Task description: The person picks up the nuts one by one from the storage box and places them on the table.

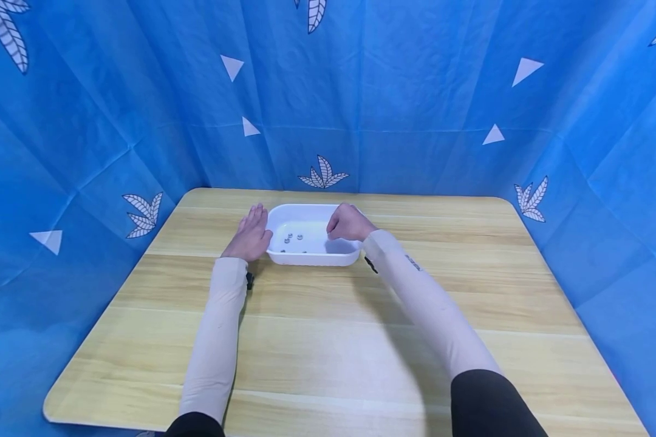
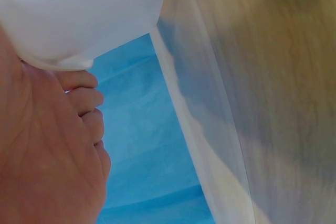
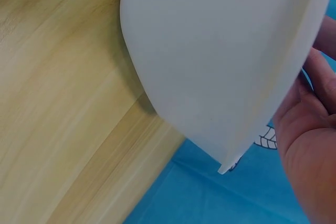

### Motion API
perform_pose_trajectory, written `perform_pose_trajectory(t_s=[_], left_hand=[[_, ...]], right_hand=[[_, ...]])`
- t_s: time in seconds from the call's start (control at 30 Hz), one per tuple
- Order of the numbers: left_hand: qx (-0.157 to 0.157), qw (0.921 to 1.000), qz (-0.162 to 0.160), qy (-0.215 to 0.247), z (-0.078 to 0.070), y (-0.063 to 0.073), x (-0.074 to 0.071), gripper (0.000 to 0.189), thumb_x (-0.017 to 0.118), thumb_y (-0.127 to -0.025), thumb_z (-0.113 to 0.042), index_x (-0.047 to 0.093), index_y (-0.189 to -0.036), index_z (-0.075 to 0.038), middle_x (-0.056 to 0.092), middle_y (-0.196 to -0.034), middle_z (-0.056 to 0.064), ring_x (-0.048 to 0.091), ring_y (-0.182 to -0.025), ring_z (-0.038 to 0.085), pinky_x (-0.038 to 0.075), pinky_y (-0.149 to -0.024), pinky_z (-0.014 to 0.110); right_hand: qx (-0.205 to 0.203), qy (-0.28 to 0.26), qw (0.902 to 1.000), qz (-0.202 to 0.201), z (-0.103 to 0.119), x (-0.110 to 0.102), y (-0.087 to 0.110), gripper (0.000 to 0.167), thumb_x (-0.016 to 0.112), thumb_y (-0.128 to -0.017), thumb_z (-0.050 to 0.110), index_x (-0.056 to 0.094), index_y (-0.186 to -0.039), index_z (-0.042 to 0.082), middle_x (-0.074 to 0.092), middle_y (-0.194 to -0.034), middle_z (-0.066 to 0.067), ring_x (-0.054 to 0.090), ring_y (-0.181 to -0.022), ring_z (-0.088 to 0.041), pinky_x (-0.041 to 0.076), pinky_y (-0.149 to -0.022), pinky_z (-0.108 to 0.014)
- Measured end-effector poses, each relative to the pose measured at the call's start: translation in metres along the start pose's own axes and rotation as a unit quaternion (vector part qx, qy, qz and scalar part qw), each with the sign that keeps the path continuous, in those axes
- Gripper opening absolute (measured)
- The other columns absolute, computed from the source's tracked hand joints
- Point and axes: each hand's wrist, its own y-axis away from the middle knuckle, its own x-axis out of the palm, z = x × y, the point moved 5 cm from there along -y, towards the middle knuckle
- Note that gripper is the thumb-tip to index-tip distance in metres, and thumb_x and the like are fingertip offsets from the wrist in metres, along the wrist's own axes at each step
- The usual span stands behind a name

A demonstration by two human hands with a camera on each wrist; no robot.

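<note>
White tray [image 1: 313, 260] near the surface's [image 1: 317, 340] far edge | small metallic pieces [image 1: 299, 237] scattered inside it, mostly leftward | left hand [image 1: 250, 235] straight-fingered, touching its left end | right hand [image 1: 352, 223] curled above its right side; from here I can't tell whether it's holding anything

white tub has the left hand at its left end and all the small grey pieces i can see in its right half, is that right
Not quite: the visible small grey pieces lie in the left half of the white tub, not the right, as the head view shows. The left hand is indeed at its left end.
</note>
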Motion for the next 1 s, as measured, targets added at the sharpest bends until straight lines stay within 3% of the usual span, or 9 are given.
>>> perform_pose_trajectory(t_s=[0.77,1.0], left_hand=[[0.002,1.0,0.007,0.004,0.0,0.0,0.0,0.069,0.025,-0.108,-0.028,0.003,-0.163,0.005,-0.009,-0.174,0.02,-0.013,-0.163,0.035,-0.006,-0.133,0.054],[0.003,1.0,0.004,0.005,-0.001,0.001,-0.001,0.068,0.024,-0.108,-0.028,0.004,-0.163,0.006,-0.008,-0.174,0.021,-0.013,-0.163,0.035,-0.005,-0.133,0.054]], right_hand=[[-0.02,-0.024,0.9987,-0.04,-0.005,-0.016,0.012,0.016,0.079,-0.083,0.002,0.081,-0.097,-0.004,0.081,-0.096,-0.017,0.073,-0.087,-0.021,0.059,-0.078,-0.026],[-0.022,-0.029,0.9982,-0.048,-0.008,-0.022,0.014,0.014,0.08,-0.083,0.003,0.082,-0.096,-0.002,0.081,-0.098,-0.016,0.074,-0.092,-0.023,0.06,-0.082,-0.03]])
